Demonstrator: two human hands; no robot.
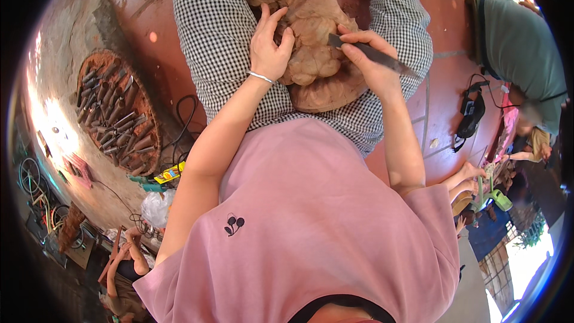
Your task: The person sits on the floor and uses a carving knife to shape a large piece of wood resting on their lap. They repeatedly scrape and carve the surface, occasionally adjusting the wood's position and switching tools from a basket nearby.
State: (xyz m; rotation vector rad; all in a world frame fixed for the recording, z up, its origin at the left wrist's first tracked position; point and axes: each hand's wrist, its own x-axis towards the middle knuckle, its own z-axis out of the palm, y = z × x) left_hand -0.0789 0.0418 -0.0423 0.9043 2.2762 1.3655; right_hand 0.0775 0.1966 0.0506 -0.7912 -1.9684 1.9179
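A brown wood carving (313, 54) with rounded, bulging shapes lies between my legs, its scalloped base nearest my body. My left hand (270, 48) rests against the carving's left side, fingers apart and holding nothing. On the other side, my right hand (373, 63) pinches a dark, flat strip-like tool (382, 60) between thumb and fingers. One end of the tool touches or nearly touches the carving, and its narrow end points out to the right. I cannot tell whether it is a blade or a scraper. Part of the carving is cut off by the upper edge.
Left of me, a round tray (156, 121) full of carving tools (113, 107) sits on a pale slab. A clear plastic bag (157, 208) and black cords lie nearby. To the right are a black corded device (471, 113) on red tiles and a person in a grey-green shirt (520, 42).
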